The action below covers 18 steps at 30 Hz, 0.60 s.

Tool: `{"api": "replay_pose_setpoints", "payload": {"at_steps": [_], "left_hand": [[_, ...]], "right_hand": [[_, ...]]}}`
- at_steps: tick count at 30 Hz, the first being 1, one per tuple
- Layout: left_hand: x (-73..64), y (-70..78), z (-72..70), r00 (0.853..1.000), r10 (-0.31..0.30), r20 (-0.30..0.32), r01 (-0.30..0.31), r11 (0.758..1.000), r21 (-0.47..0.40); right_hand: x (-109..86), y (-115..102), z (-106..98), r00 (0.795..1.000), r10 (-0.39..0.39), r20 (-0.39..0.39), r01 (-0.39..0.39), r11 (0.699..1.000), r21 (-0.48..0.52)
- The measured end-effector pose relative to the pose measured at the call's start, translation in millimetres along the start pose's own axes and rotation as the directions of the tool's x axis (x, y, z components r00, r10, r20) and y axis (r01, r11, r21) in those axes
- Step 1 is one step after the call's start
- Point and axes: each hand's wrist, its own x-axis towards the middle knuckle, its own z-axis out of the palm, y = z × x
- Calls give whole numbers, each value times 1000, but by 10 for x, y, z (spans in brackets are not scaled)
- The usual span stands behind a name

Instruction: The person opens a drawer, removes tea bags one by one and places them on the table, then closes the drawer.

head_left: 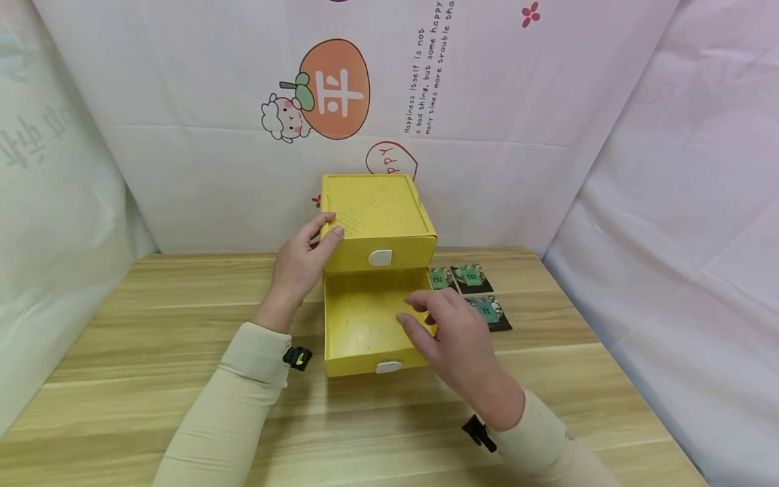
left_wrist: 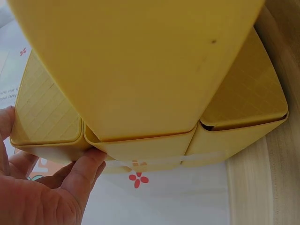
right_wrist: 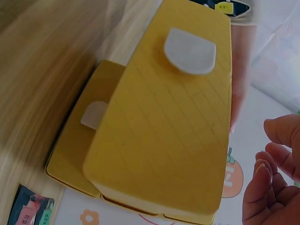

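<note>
A yellow drawer box [head_left: 377, 206] with white tab handles stands on the table. Its middle drawer [head_left: 371, 321] is pulled out toward the person, and the bare yellow floor shows in the head view. My left hand [head_left: 298, 267] holds the box by its upper left front corner; in the left wrist view its fingers [left_wrist: 86, 171] press the side of the top section. Over the right edge of the pulled-out drawer hovers my right hand [head_left: 456, 338], fingers loosely bent, with nothing in it. The right wrist view shows it apart from the drawer front [right_wrist: 164, 126].
Several flat, dark packets [head_left: 489, 311] with green labels lie right of the box on the wooden table [head_left: 182, 379]. A printed white cloth [head_left: 213, 189] hangs close behind the box, and more cloth [head_left: 681, 237] closes off both sides.
</note>
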Motion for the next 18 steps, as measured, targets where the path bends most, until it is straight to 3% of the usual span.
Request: {"api": "replay_pose_setpoints", "payload": {"at_steps": [6, 18], "left_hand": [[-8, 5, 3, 1000, -1, -2, 1, 1000, 4], [-27, 3, 12, 1000, -10, -5, 10, 1000, -3]], "right_hand": [[-64, -54, 92, 996, -91, -1, 91, 996, 0], [-217, -186, 198, 981, -183, 59, 185, 981, -48]]}}
